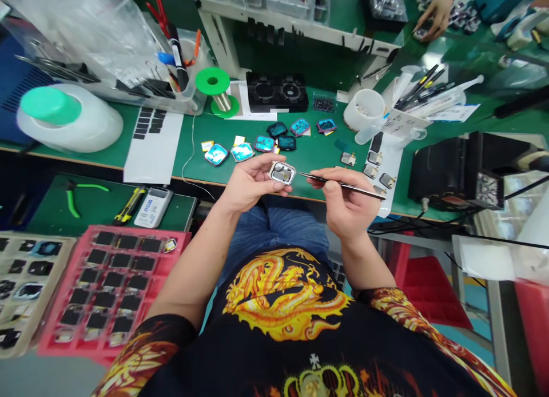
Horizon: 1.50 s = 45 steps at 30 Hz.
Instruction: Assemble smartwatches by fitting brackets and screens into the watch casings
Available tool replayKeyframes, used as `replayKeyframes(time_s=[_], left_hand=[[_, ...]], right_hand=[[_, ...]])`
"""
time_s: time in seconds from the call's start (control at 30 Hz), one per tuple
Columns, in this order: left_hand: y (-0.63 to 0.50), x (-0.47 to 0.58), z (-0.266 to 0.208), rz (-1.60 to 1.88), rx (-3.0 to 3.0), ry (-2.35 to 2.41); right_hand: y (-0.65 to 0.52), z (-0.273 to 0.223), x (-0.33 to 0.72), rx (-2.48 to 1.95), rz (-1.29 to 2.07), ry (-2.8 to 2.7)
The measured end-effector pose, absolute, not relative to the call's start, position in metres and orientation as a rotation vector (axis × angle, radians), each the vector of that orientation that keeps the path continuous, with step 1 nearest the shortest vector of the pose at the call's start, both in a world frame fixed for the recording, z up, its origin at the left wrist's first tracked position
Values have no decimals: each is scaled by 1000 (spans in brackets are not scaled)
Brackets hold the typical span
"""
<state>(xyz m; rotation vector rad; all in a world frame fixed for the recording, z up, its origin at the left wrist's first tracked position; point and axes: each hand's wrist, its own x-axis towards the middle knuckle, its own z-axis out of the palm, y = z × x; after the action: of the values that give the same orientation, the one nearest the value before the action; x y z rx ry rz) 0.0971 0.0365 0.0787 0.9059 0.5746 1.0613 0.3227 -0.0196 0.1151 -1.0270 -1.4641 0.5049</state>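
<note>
Near the middle of the frame, the left hand point(251, 182) grips a small white-rimmed case point(283, 173) between thumb and fingers, its open inside facing up. Just to the right, the right hand point(349, 202) grasps a slim dark tool point(360, 190) whose tip points left, just beside the case; whether they touch is hard to tell. Above the hands, several blue-faced pieces point(242, 151) lie on the green surface point(319, 165), with a green spool point(213, 80) to their upper left. Small metal parts point(388, 181) lie at centre right, near the right hand. A red tray point(185, 237) of dark rectangular pieces point(104, 300) fills the lower left. At the upper right, another person's hand point(435, 16) rests over a small item.
</note>
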Motion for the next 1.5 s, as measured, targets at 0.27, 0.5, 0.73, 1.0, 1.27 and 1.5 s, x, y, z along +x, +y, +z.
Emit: replayKeyframes(time_s=[0.27,0.5,0.73,1.0,1.27,1.5], left_hand=[[35,98,80,1077,920,548],[35,100,79,1090,963,555],[35,100,77,1086,980,582],[33,101,78,1071,1073,610],[31,100,78,1008,1092,656],[34,100,81,1031,1053,665]], right_hand=[[-16,115,317,-1060,376,-1631],[-14,118,315,-1054,294,-1675],[-13,120,316,-1091,283,-1724],[-9,115,319,-1090,174,-1868],[-5,113,321,-1114,143,-1955],[-20,128,322,-1042,239,-1735]])
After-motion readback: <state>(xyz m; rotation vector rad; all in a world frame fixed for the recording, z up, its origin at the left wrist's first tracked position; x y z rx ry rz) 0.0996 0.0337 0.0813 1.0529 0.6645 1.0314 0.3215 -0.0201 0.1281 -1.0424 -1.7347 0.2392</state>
